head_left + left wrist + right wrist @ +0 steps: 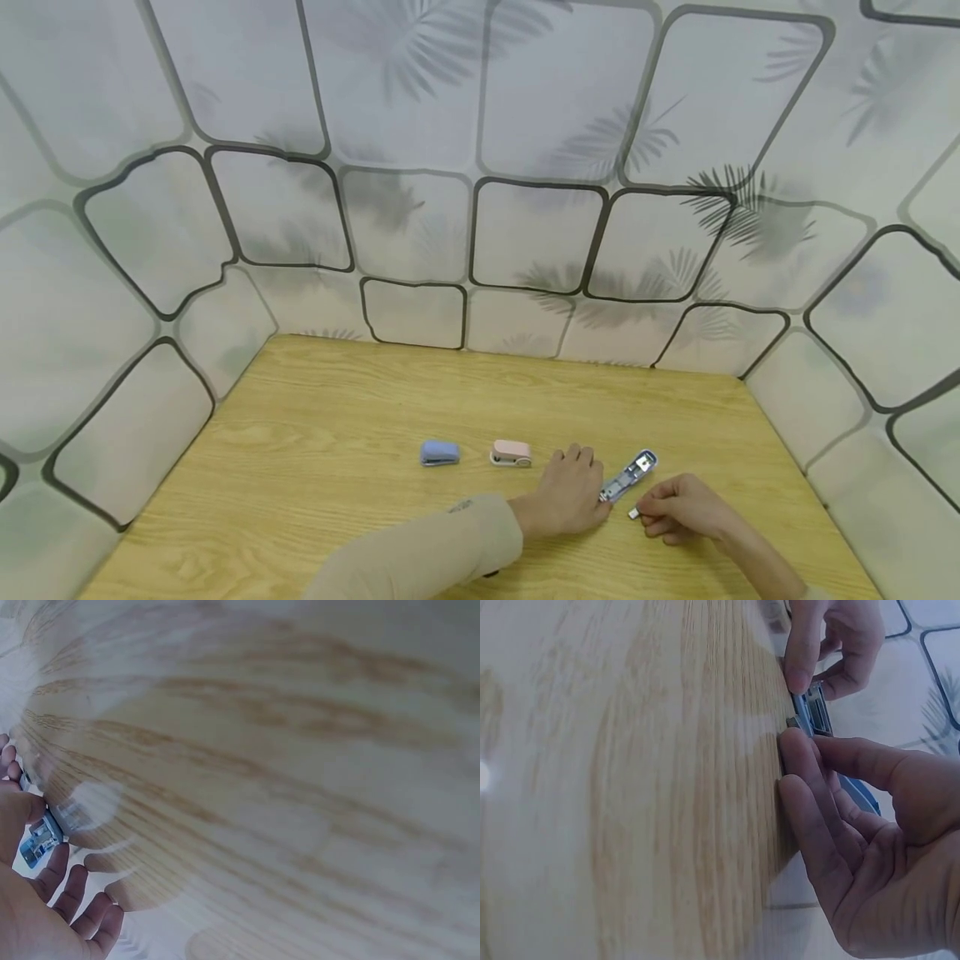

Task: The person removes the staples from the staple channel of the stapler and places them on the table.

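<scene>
An opened blue stapler (630, 475) lies slantwise on the wooden table, its metal inside showing. My left hand (572, 492) holds its near end, with the thumb at one side; in the left wrist view the stapler (43, 838) appears between thumb and forefinger of the left hand (45, 900). To the right of it, just above the table, my right hand (684, 510) pinches a small silvery strip of staples (633, 513) between thumb and fingertips. In the right wrist view this strip (793, 721) sticks out past the fingertips of the right hand (885, 817).
A closed blue stapler (439, 452) and a pink one (511, 453) stand on the table (315, 467) left of my hands. Patterned cloth walls (525, 242) enclose the table at the back and both sides.
</scene>
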Demonstrator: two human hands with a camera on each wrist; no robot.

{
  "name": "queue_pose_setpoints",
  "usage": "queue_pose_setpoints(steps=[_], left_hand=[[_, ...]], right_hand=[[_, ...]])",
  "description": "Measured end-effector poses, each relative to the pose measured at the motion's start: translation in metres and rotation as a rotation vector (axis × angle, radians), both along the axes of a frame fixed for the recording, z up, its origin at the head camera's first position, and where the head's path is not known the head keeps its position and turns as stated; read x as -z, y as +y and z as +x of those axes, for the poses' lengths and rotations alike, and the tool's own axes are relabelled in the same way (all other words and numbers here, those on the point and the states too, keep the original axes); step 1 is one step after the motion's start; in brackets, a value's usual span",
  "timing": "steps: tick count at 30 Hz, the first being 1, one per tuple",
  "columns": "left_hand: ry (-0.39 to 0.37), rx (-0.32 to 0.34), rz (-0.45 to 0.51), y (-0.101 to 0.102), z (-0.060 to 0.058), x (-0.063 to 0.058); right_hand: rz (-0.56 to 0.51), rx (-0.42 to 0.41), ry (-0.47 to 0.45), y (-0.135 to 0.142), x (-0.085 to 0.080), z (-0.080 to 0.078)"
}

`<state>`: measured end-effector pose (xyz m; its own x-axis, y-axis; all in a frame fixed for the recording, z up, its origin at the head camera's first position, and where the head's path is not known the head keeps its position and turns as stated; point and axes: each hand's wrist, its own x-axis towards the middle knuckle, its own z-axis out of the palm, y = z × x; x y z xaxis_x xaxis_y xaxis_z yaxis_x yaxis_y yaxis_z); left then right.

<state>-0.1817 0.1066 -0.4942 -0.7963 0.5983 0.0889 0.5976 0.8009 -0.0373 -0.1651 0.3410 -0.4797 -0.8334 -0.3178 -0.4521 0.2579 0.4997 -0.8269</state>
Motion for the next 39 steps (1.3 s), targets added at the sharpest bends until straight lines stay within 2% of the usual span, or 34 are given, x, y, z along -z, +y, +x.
queue_pose_setpoints(steps=[6, 14, 19, 24, 27, 31, 35, 39], left_hand=[[-0.02, 0.006, 0.009, 0.001, -0.001, 0.0], [-0.052, 0.029, 0.072, -0.01, -0.001, 0.009], [-0.074, 0.093, 0.14, -0.028, 0.004, 0.005], [-0.13, 0.188, 0.243, -0.058, 0.005, -0.005], [-0.116, 0.216, 0.255, -0.078, 0.006, -0.013], [-0.017, 0.249, 0.256, -0.103, 0.007, -0.018], [0.047, 0.295, 0.303, -0.126, 0.005, -0.023], [0.061, 0.282, 0.331, -0.144, 0.001, -0.031]], right_hand=[[0.019, 0.018, 0.007, 0.004, 0.001, 0.0], [0.003, 0.043, 0.07, 0.007, -0.006, 0.002], [-0.03, 0.043, 0.161, -0.001, -0.01, 0.005], [0.007, 0.058, 0.234, -0.018, -0.02, 0.007], [0.046, 0.064, 0.302, -0.03, -0.024, 0.007], [0.072, 0.029, 0.415, -0.043, -0.026, 0.006], [0.099, -0.014, 0.518, -0.056, -0.026, 0.002], [0.127, -0.041, 0.625, -0.07, -0.025, -0.001]])
